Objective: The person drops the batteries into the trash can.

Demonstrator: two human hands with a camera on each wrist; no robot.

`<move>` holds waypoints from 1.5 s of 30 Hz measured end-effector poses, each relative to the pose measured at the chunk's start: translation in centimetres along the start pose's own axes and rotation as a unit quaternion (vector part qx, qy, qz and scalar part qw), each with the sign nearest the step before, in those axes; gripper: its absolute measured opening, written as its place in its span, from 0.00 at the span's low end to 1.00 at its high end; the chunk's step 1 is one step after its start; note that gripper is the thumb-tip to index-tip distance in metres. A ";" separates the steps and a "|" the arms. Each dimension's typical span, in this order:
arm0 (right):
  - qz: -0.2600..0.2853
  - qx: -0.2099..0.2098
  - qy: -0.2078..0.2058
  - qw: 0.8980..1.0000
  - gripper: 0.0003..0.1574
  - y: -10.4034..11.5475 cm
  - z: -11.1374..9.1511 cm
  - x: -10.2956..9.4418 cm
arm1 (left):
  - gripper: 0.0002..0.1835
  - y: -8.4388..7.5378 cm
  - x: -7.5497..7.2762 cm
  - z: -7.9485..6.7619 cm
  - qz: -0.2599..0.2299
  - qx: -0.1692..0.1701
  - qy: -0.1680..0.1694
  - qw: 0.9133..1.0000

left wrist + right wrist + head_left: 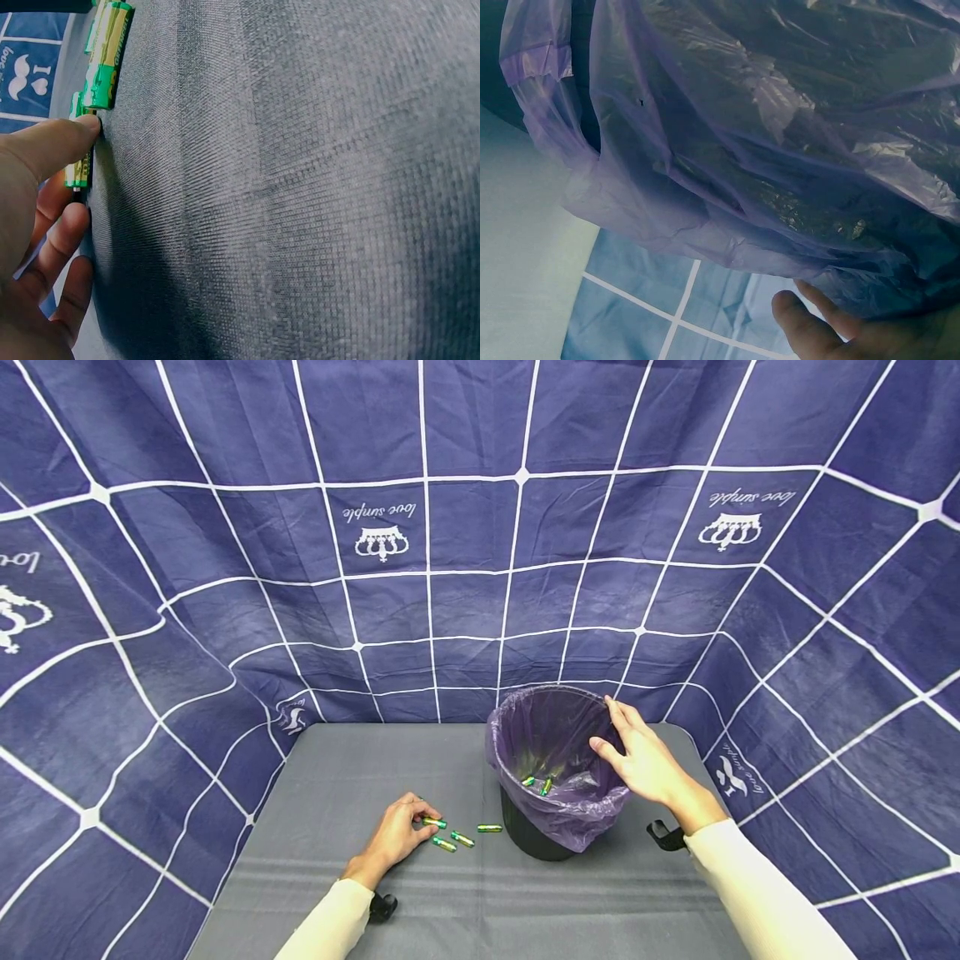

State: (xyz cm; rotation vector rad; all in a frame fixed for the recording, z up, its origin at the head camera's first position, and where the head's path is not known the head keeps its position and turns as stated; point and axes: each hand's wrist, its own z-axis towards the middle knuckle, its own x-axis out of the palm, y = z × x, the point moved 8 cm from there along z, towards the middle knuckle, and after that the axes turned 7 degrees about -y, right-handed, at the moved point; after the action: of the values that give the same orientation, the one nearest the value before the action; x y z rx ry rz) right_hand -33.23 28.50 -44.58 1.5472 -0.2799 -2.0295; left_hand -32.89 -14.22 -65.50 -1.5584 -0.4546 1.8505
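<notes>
My left hand (397,831) is low over the grey table, its thumb and index finger pinching a green-and-gold battery (78,176). The thumb covers the middle of that battery in the left wrist view. Just to its right lie two similar batteries, the nearer one (445,843) and another (462,839). A further battery (490,828) lies close to the bin. My right hand (648,764) rests at the right rim of the black bin (536,835), fingers fairly straight, thumb over the opening. A purple bag (517,727) lines the bin; batteries (546,787) lie inside.
The grey cloth-covered table (360,760) meets a blue, white-lined curtain (465,527) at the back and sides. Black straps sit at both wrists, the right one (666,836) near the bin. The bag's loose edge hangs over the bin's outside.
</notes>
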 end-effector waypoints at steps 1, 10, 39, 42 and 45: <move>0.000 -0.001 -0.001 1.000 0.54 0.0 0.0 0.0 | 0.10 0.0 0.0 0.0 -0.001 0.004 -0.003 1.000; -0.001 -0.005 -0.004 1.000 0.54 0.2 0.0 -0.1 | 0.10 -0.2 -0.1 -0.1 -0.004 0.023 -0.016 1.000; -0.006 -0.008 -0.004 1.000 0.54 0.1 0.1 0.0 | 0.07 -0.7 -1.2 0.1 -0.038 -0.003 -0.006 0.999; -0.005 -0.007 -0.003 1.000 0.54 0.0 0.1 0.0 | 0.07 -1.0 -1.6 0.2 -0.046 0.006 -0.011 0.999; -0.004 -0.006 -0.003 1.000 0.54 -0.1 0.1 0.0 | 0.07 -1.1 -1.8 0.3 -0.057 0.004 -0.010 0.998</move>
State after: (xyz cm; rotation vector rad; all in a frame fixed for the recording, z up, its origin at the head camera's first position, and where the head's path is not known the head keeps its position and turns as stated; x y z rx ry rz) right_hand -33.32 28.51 -44.62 1.5380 -0.2638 -2.0375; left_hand -32.80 -14.62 -63.35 -1.4793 -0.5336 1.7802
